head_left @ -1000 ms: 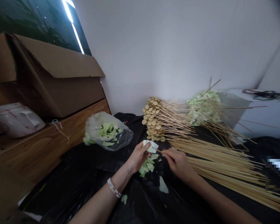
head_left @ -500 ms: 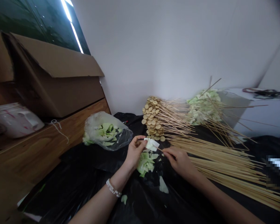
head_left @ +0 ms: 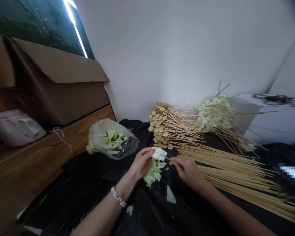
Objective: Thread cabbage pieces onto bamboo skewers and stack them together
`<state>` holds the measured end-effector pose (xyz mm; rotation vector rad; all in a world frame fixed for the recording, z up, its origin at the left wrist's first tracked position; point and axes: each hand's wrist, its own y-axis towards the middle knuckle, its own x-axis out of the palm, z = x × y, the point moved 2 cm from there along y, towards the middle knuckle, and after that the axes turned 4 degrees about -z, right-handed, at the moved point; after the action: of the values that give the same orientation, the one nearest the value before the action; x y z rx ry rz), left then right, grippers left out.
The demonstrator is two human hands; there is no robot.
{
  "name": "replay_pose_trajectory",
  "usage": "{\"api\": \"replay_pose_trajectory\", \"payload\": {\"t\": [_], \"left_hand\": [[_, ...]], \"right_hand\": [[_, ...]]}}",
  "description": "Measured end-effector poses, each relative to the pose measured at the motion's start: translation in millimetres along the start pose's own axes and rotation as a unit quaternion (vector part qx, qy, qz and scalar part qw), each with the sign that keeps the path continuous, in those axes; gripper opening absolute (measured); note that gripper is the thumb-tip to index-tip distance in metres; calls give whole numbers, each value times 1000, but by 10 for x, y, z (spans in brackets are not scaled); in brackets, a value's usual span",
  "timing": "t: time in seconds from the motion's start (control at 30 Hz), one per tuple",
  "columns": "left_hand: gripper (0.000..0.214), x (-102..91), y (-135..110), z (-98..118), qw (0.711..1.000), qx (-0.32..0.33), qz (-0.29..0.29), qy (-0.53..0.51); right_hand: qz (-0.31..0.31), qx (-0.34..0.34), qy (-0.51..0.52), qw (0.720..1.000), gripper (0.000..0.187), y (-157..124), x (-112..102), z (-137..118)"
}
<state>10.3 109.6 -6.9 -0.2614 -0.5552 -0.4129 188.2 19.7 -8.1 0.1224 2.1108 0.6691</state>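
Long pale bamboo skewers point(head_left: 231, 173) are crowding the right hand point(head_left: 187, 170) from 3 o'clock, a stack of skewered round tan slices point(head_left: 159, 126) is blocking 12 o'clock, and a clear plastic bag of green cabbage point(head_left: 110, 139) is obstructing 10 o'clock, while black plastic sheeting point(head_left: 93, 178) is leaving passage at 8 o'clock from the left hand point(head_left: 142, 163).

The left hand point(head_left: 141, 163) pinches a pale cabbage piece point(head_left: 159, 153); the right hand point(head_left: 186, 169) holds a skewer point(head_left: 168, 159) against it, above loose cabbage point(head_left: 153, 173).
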Motion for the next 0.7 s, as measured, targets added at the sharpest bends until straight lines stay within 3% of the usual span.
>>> {"api": "replay_pose_trajectory", "payload": {"t": [0.2, 0.4, 0.5, 0.7], "left_hand": [[33, 87, -49, -81, 999, 7, -21, 37], [41, -1, -3, 174, 971, 94, -28, 217], [33, -142, 67, 300, 931, 121, -16, 345], [28, -294, 101, 302, 808, 81, -102, 575]], "right_hand": [[2, 0, 9, 1000, 26, 6, 38, -17], [27, 43, 8, 999, 24, 16, -28, 86], [52, 61, -2, 997, 24, 17, -77, 158], [52, 50, -13, 997, 24, 23, -91, 181]]}}
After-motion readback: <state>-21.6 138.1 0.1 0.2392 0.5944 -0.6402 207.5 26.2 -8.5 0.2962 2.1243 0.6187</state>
